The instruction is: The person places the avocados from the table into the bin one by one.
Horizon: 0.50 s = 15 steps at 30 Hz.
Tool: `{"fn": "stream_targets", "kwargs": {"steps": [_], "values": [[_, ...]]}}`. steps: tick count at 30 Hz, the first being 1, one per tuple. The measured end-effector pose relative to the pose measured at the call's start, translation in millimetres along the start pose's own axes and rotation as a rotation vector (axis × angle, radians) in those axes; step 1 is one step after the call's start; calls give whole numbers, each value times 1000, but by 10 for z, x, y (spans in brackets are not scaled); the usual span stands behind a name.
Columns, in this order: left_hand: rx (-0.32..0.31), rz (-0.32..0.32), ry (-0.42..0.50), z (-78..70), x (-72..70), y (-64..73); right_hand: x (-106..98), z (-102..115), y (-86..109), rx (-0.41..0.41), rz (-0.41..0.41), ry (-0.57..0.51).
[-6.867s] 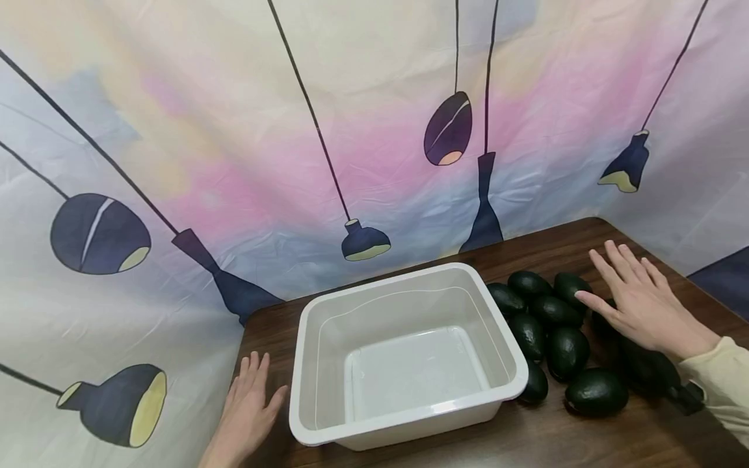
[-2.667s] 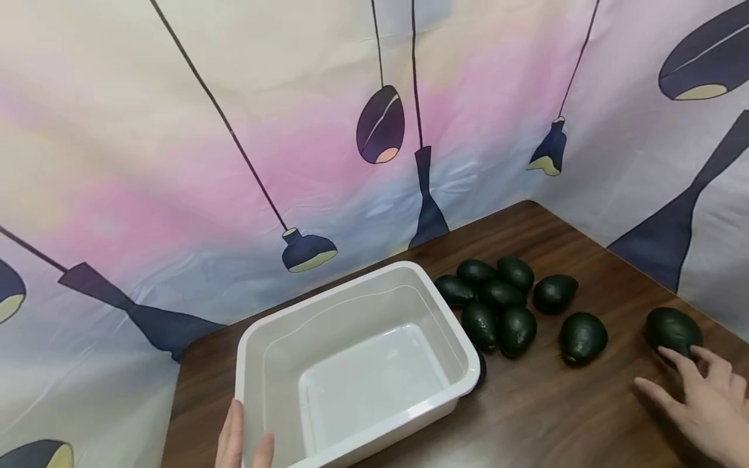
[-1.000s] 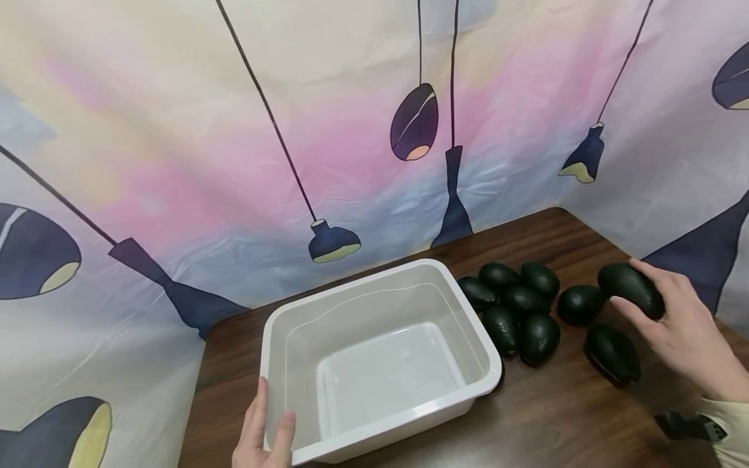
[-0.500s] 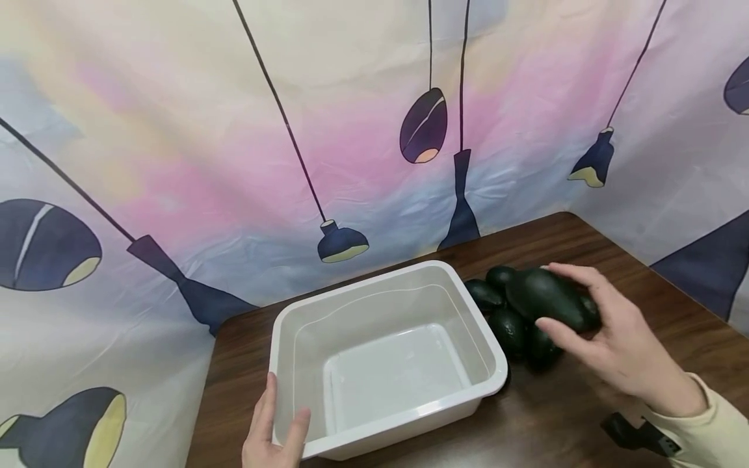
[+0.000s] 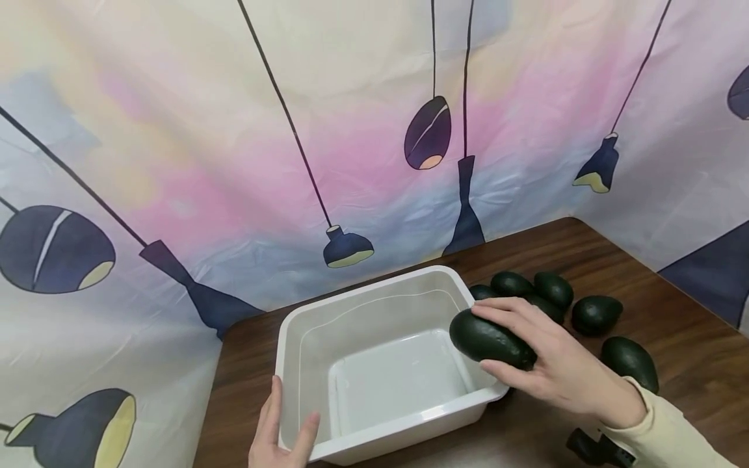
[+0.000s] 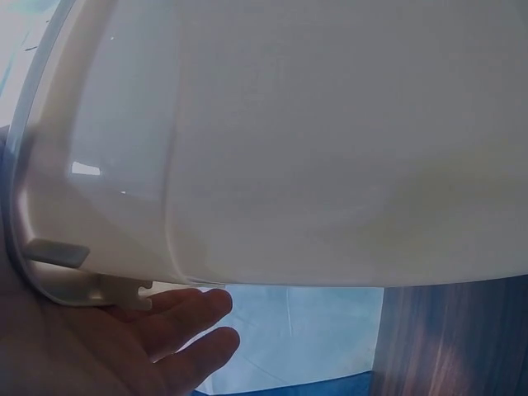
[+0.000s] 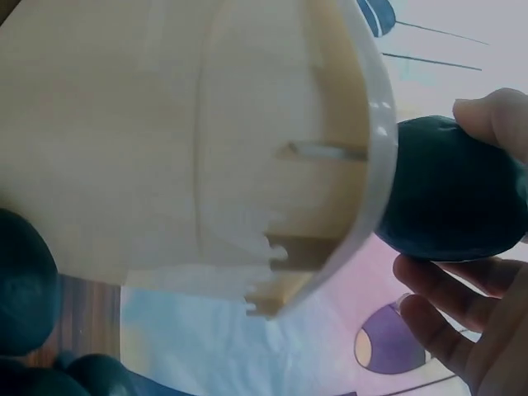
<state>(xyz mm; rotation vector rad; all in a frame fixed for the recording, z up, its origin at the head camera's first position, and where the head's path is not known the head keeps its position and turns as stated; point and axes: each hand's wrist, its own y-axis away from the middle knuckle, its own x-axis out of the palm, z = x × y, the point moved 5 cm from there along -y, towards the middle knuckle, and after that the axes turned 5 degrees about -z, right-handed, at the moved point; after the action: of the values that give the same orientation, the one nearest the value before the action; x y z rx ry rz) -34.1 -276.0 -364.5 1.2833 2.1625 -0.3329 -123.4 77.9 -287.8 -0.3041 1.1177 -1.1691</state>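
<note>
My right hand [image 5: 544, 361] holds a dark green avocado [image 5: 491, 341] between thumb and fingers, above the right rim of a pale grey plastic basin [image 5: 380, 448]. In the right wrist view, the avocado [image 7: 454, 194] is seen beyond the basin's rim [image 7: 381, 124]. At the basin's near left corner, my left hand [image 5: 281, 432] holds the rim, fingers along the outside and thumb over the edge. The left wrist view shows those fingers [image 6: 181, 322] beneath the rim; the thumb is hidden there. Nothing lies on the visible part of the basin's floor.
Several avocados lie on the brown wooden table [image 5: 673, 312] right of the basin, some hidden by my right hand. Two sit apart, one avocado [image 5: 597, 315] farther back and another avocado [image 5: 629, 364] nearer. A lamp-patterned cloth [image 5: 374, 149] hangs behind the table.
My right hand has picked up an avocado from the right and carried it left, over the other avocados, to the basin's rim. My left hand came to the basin's edge earlier and stays there.
</note>
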Motion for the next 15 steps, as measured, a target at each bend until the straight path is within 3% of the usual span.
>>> {"fn": "stream_targets", "kwargs": {"steps": [2, 9, 15], "values": [[13, -9, 7, -7, 1, 6, 61, -71, 36, 4, 29, 31], [197, -141, 14, -100, 14, -3, 174, -223, 95, 64, 141, 103], [137, -111, 19, -59, -5, 7, 238, -258, 82, 66, 168, 107]]}}
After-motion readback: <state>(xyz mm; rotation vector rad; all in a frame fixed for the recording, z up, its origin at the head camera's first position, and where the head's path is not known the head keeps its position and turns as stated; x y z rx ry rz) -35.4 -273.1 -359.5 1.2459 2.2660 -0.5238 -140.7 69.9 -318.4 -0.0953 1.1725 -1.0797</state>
